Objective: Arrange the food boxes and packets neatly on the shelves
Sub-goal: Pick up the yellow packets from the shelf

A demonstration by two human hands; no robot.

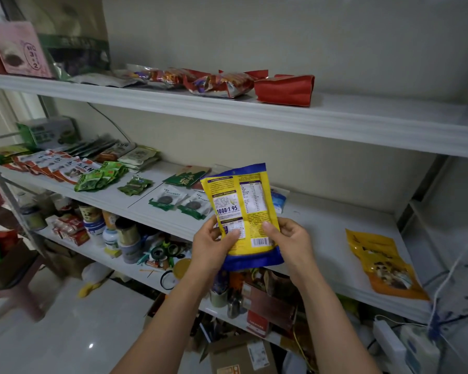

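Note:
A yellow and blue packet (241, 206) stands upright in front of the middle shelf (322, 228), its printed back facing me. My left hand (214, 242) grips its lower left edge, thumb on the front. My right hand (289, 237) grips its lower right edge the same way. An orange packet (381, 263) lies flat at the right end of that shelf. Green packets (100, 176) and two white and green sachets (179, 202) lie to the left. Red packets (284, 89) lie on the upper shelf (362, 122).
A pink box (19, 49) stands at the upper shelf's left end. Jars, tape rolls and boxes crowd the lower shelf (119, 238). Cardboard boxes (241, 354) sit on the floor below. A power strip and cables (405, 344) lie at the lower right.

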